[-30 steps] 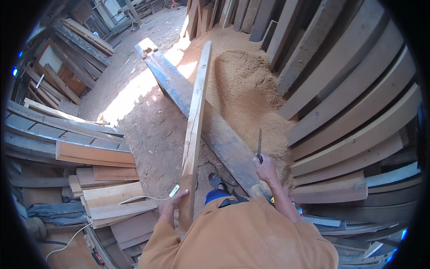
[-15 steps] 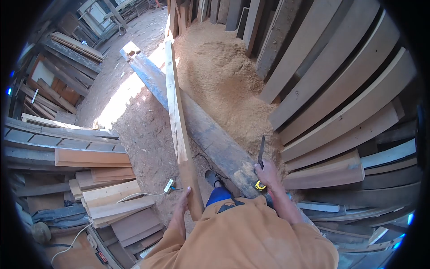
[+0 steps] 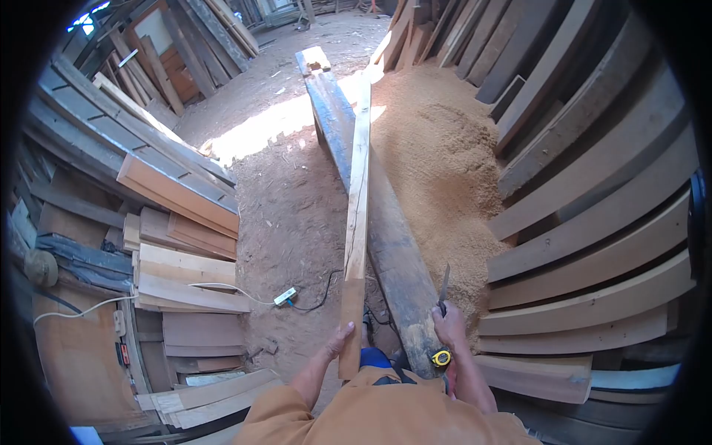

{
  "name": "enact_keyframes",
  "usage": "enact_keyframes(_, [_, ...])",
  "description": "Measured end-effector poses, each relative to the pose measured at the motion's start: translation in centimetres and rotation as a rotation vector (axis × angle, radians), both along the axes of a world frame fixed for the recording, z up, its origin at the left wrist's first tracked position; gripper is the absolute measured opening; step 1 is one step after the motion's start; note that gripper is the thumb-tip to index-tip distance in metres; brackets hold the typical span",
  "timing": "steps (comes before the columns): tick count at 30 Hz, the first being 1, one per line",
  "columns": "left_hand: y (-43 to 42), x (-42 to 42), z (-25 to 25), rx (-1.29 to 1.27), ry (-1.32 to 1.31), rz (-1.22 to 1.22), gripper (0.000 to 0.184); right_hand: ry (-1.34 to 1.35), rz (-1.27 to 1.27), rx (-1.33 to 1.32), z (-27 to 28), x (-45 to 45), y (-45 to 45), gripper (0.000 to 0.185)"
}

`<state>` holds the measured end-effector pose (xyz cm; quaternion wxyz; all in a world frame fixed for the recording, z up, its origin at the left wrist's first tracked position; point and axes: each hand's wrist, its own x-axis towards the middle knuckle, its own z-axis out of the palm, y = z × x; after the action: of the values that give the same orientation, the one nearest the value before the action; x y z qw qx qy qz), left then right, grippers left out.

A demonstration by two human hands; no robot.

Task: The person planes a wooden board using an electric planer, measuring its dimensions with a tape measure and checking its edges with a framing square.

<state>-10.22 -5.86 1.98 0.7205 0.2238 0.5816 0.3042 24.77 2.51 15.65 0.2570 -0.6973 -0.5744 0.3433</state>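
My left hand (image 3: pixel 340 343) grips the left edge of a long wooden beam (image 3: pixel 358 193) near its close end, thumb on top and the other fingers mostly hidden. The beam has a pale far stretch, a browner near end and a long dark crack. It lies across a weathered plank bench (image 3: pixel 393 252). My right hand (image 3: pixel 450 328) is closed round the dark handle of a narrow-bladed tool (image 3: pixel 445 280), its blade pointing up and away; whether it is a knife or a small saw I cannot tell. A yellow tape measure (image 3: pixel 441 358) sits beside my right wrist, at the bench's near end.
Sawdust (image 3: pixel 437 163) is heaped right of the bench. Upright boards (image 3: pixel 593 263) line the right side. Stacked planks (image 3: pixel 193 263) fill the left. A power strip (image 3: pixel 285 297) with cords lies on the dirt floor beside the beam. A wood block (image 3: pixel 314 58) sits at the bench's far end.
The view has turned left, so bench, beam and piles appear shifted right. My left hand stays at the beam's near end, and my right hand still holds the narrow-bladed tool.
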Motion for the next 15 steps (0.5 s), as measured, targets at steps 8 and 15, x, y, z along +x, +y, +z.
enact_keyframes(8, [0.1,2.6,-0.5,0.062,-0.008,0.051,0.072,0.018,0.038,0.062,0.4,-1.1,0.0,0.025])
enact_keyframes(15, [0.3,4.5,-2.9,0.266,0.098,0.131,0.063,-0.016,-0.010,-0.019,-0.4,-0.1,-2.2,0.027])
